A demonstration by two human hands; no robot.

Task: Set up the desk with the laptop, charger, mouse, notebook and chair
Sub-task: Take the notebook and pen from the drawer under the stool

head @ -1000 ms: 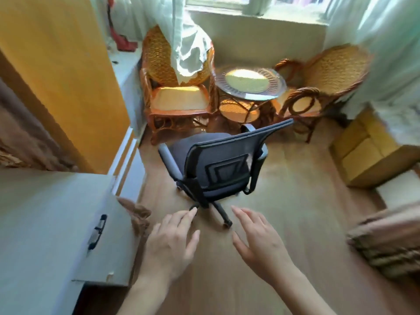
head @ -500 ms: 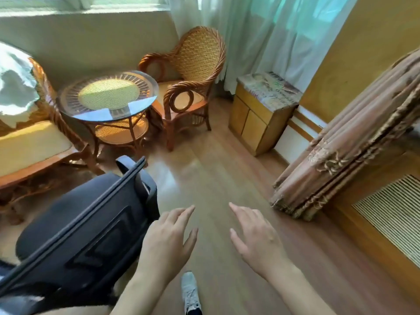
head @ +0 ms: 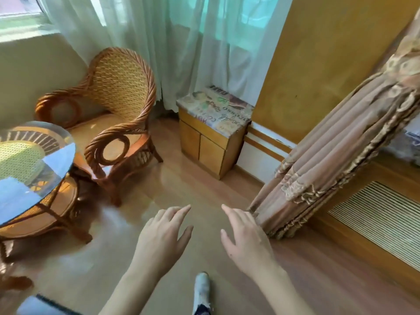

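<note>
My left hand (head: 162, 238) and my right hand (head: 245, 239) are held out in front of me above the wooden floor, palms down, fingers spread, holding nothing. No laptop, charger, mouse or notebook is in view. Only a dark sliver at the bottom left edge (head: 47, 306) shows; I cannot tell if it is the black office chair. The desk is out of view.
A wicker armchair (head: 118, 105) stands left of centre beside a round glass-topped table (head: 29, 164). A small wooden cabinet (head: 211, 142) sits under sheer curtains. A bundled brown curtain (head: 336, 160) hangs at the right. My shoe (head: 202, 289) shows below.
The view has swung to the right: the desk and the black office chair have left the frame, and the cabinet and brown curtain have come in. Both hands stay open and empty.
</note>
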